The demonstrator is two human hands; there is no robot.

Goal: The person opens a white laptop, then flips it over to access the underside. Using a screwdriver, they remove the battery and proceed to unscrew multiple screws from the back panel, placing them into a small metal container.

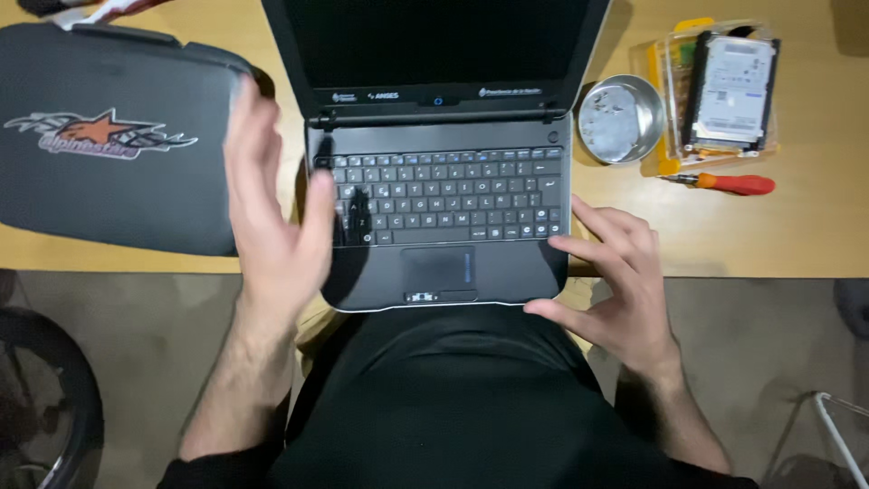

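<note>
Head view: I look down at my two hands.
Left fingers [258, 136]: spread flat, holding nothing, by the left side of the small laptop [444, 217].
Right fingers [597, 226]: spread wide, tips on the laptop's right front corner, maybe to keep it from sliding.
Laptop: open on the counter [797, 235], front edge sticking out over my lap.
Left of it: a dark case [118, 136].
Right of it: a metal bowl [622, 118], a red screwdriver [729, 184], a hard drive [731, 91] kept in a clear tray.

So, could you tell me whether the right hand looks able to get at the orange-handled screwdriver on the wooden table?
Probably yes: the right hand is empty, and bare table separates it from the orange-handled screwdriver.
</note>
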